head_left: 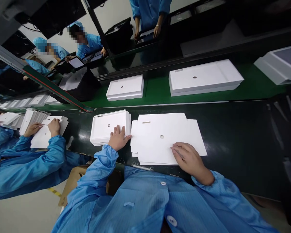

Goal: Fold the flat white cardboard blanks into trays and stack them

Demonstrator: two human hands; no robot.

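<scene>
A flat white die-cut cardboard sheet (155, 149), with a round hole and a slot, lies on top of others in front of me. On its right part rests my right hand (188, 158), its fingers closed around a thin pen-like tool (179, 153). To the left stands a stack of folded white cardboard trays (102, 129). My left hand (118, 137) lies with fingers spread on the top tray's near right corner, its thumb pointing toward the flat sheets.
Behind the dark worktable (230, 136) runs a green conveyor belt (156, 87) carrying white tray stacks (126, 86). At left, a co-worker's hands (53, 127) handle similar sheets. Other people work across the line. A slanted metal post (50, 85) rises at left.
</scene>
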